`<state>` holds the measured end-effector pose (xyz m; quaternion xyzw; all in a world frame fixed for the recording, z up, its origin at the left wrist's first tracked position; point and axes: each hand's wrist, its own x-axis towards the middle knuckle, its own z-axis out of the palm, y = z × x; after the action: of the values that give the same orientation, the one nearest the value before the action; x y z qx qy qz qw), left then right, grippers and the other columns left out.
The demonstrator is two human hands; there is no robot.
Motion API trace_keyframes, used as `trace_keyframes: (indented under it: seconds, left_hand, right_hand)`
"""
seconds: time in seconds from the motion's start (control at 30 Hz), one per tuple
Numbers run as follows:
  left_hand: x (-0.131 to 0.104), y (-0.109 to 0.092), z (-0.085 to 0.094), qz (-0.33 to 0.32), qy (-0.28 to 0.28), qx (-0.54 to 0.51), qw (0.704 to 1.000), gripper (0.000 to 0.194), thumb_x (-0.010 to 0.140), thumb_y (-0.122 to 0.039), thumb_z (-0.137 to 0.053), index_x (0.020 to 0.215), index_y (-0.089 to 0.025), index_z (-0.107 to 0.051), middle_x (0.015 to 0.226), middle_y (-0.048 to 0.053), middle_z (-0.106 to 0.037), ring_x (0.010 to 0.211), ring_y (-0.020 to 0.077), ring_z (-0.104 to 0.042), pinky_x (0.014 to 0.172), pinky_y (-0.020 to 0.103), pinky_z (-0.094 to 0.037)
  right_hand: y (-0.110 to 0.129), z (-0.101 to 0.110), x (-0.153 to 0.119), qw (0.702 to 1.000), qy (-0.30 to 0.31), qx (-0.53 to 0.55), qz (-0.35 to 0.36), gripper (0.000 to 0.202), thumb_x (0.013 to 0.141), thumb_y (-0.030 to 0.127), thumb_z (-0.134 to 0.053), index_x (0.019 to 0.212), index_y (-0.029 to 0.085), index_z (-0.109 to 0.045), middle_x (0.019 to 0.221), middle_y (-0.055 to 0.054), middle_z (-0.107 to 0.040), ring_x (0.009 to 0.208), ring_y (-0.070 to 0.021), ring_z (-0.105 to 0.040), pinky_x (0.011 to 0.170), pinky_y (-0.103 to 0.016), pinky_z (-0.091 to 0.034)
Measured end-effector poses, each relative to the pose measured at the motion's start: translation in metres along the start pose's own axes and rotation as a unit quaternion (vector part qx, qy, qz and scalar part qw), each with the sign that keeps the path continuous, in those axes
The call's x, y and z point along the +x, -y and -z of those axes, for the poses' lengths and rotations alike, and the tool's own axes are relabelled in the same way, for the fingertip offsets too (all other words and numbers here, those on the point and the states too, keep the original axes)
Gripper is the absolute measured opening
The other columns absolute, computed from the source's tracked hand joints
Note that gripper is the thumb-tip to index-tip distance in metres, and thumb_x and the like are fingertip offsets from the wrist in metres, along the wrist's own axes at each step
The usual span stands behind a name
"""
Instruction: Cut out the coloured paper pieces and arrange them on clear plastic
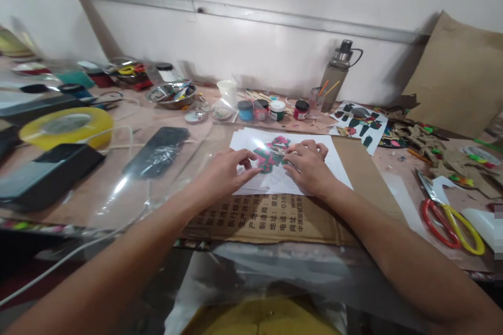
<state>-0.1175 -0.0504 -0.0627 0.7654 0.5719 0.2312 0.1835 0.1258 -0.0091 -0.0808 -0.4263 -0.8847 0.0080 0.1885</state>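
Observation:
A pink and green painted cut-out (267, 157) rests on a stack of white paper (338, 162), with pencil outlines showing below it. My right hand (308, 165) is closed around a thin shiny metal tool (278, 150) that reaches over the cut-out; its exact kind is hard to make out. At the cut-out's left edge is my left hand (231, 167), fingers curved, with a gap between thumb and forefinger and nothing visible held. Under the paper lies a flat cardboard sheet (365, 188) with printed characters.
Scissors (448, 220) with red and yellow handles lie at right. Paint jars (277, 110), a metal bowl (173, 95) and a bottle (336, 76) stand along the back. A phone (159, 152), a yellow tape roll (66, 128) and a white cable (78, 250) are at left.

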Motion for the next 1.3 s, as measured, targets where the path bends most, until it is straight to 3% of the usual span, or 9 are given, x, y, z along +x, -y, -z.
trace_keyframes:
  seconds: [0.17, 0.33, 0.6, 0.7, 0.77, 0.9, 1.07, 1.2, 1.3]
  left_hand:
    - [-0.01, 0.001, 0.007, -0.022, 0.016, 0.072, 0.997, 0.03, 0.086, -0.045, -0.062, 0.107, -0.024, -0.07, 0.111, 0.01, -0.071, 0.117, 0.0315, -0.058, 0.1, 0.045, -0.043]
    - [-0.017, 0.0, -0.002, 0.003, -0.002, 0.138, 0.99, 0.046, 0.082, -0.042, -0.07, 0.123, -0.024, -0.064, 0.133, 0.014, -0.064, 0.132, 0.0355, -0.048, 0.108, 0.051, -0.036]
    - [-0.015, 0.009, 0.011, 0.001, 0.068, 0.067, 0.995, 0.034, 0.083, -0.047, -0.065, 0.105, -0.023, -0.074, 0.104, 0.013, -0.074, 0.098, 0.0314, -0.067, 0.087, 0.041, -0.048]
    - [-0.015, 0.002, 0.022, -0.04, 0.125, 0.081, 0.988, 0.044, 0.08, -0.053, -0.067, 0.117, -0.029, -0.072, 0.111, 0.01, -0.075, 0.105, 0.0327, -0.067, 0.093, 0.042, -0.044]
    - [-0.015, -0.007, 0.025, -0.054, 0.159, 0.139, 0.976, 0.043, 0.079, -0.052, -0.069, 0.116, -0.03, -0.073, 0.107, 0.009, -0.077, 0.103, 0.0341, -0.068, 0.103, 0.048, -0.036]
    - [-0.019, -0.018, 0.017, -0.097, 0.189, 0.23, 0.95, 0.038, 0.083, -0.046, -0.067, 0.115, -0.027, -0.072, 0.102, 0.012, -0.075, 0.098, 0.0337, -0.069, 0.104, 0.049, -0.033]
    - [-0.034, -0.022, 0.015, -0.126, 0.155, 0.309, 0.93, 0.05, 0.08, -0.043, -0.072, 0.127, -0.027, -0.066, 0.111, 0.013, -0.071, 0.103, 0.0361, -0.065, 0.103, 0.05, -0.033]
    - [-0.045, -0.039, 0.022, -0.077, 0.135, 0.366, 0.917, 0.061, 0.076, -0.043, -0.076, 0.133, -0.025, -0.061, 0.11, 0.015, -0.07, 0.106, 0.0399, -0.063, 0.101, 0.053, -0.034]
    - [-0.048, -0.048, 0.021, -0.037, 0.125, 0.359, 0.924, 0.051, 0.087, -0.04, -0.064, 0.134, -0.022, -0.059, 0.11, 0.015, -0.07, 0.099, 0.0362, -0.067, 0.089, 0.046, -0.044]
  right_hand:
    - [-0.001, -0.001, -0.002, 0.999, -0.033, -0.031, 0.021, 0.017, 0.093, 0.023, -0.059, 0.102, 0.022, -0.074, 0.131, -0.012, -0.063, 0.132, -0.0337, -0.037, 0.102, -0.052, -0.02]
    - [-0.005, -0.008, -0.003, 0.998, -0.046, -0.026, 0.03, 0.023, 0.092, 0.023, -0.059, 0.112, 0.023, -0.071, 0.13, -0.014, -0.062, 0.125, -0.0333, -0.044, 0.099, -0.051, -0.027]
    - [-0.007, -0.007, -0.001, 0.993, -0.097, 0.011, -0.061, 0.035, 0.085, 0.023, -0.067, 0.12, 0.025, -0.069, 0.134, -0.013, -0.056, 0.12, -0.0353, -0.043, 0.094, -0.049, -0.036]
    - [0.0, -0.001, -0.001, 0.996, -0.075, -0.025, -0.038, 0.022, 0.086, 0.019, -0.067, 0.106, 0.025, -0.074, 0.131, -0.012, -0.058, 0.115, -0.034, -0.044, 0.089, -0.047, -0.034]
    - [0.005, 0.001, -0.001, 0.999, -0.035, -0.021, 0.005, 0.012, 0.09, 0.021, -0.063, 0.094, 0.022, -0.075, 0.115, -0.011, -0.064, 0.106, -0.0295, -0.047, 0.087, -0.044, -0.034]
    - [0.01, -0.002, 0.001, 0.997, 0.042, 0.035, 0.054, 0.018, 0.095, 0.028, -0.059, 0.087, 0.019, -0.073, 0.096, -0.008, -0.067, 0.095, -0.0236, -0.053, 0.087, -0.04, -0.035]
    - [0.012, -0.006, 0.004, 0.994, 0.073, 0.047, 0.062, 0.018, 0.093, 0.032, -0.064, 0.094, 0.017, -0.073, 0.102, -0.009, -0.069, 0.098, -0.0242, -0.057, 0.085, -0.038, -0.038]
    - [0.015, -0.006, 0.003, 0.992, 0.088, 0.062, 0.066, 0.02, 0.091, 0.035, -0.068, 0.095, 0.016, -0.073, 0.101, -0.01, -0.068, 0.097, -0.0234, -0.058, 0.084, -0.036, -0.041]
    - [0.017, -0.007, 0.003, 0.991, 0.096, 0.074, 0.055, 0.02, 0.09, 0.031, -0.067, 0.099, 0.014, -0.073, 0.103, -0.011, -0.067, 0.098, -0.0232, -0.058, 0.086, -0.035, -0.043]
